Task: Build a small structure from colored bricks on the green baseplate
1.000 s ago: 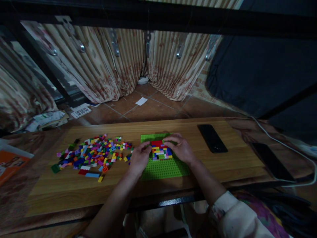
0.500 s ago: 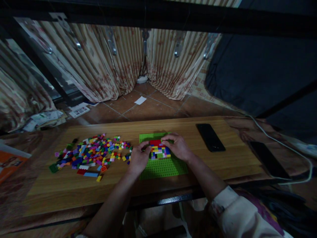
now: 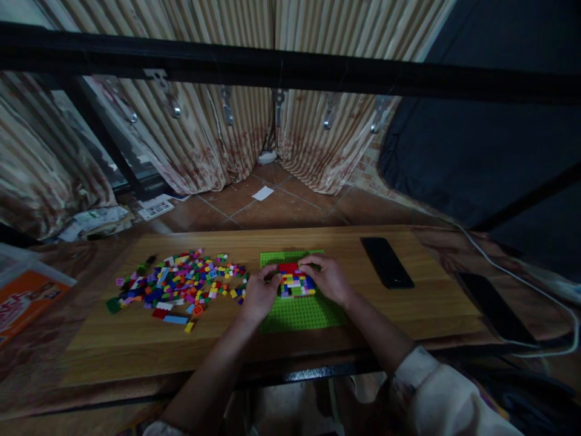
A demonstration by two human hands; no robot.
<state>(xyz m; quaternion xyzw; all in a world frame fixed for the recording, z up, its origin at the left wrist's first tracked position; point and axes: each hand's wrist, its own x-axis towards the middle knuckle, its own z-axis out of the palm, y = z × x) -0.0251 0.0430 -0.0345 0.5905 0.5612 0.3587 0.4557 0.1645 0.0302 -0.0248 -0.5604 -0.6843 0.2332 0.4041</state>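
Note:
A green baseplate [image 3: 302,312] lies on the wooden table [image 3: 408,303], with a block of coloured bricks [image 3: 295,283] built on its far half. My left hand [image 3: 258,295] rests at the block's left edge, fingers curled against the red top row. My right hand [image 3: 327,279] sits on the block's right side, its fingertips pinched at the top edge of the bricks. What the fingertips press is too small to make out. A spread of loose coloured bricks [image 3: 179,286] lies on the table to the left of my left hand.
A black phone [image 3: 386,261] lies on the table to the right of the baseplate. A second dark phone [image 3: 494,306] with a white cable [image 3: 544,275] lies off the table's right end. An orange box [image 3: 25,303] is at far left. Curtains and a tiled floor are beyond.
The camera has tipped up slightly, so the table sits lower in view. Both hands stay at the brick block with barely any shift.

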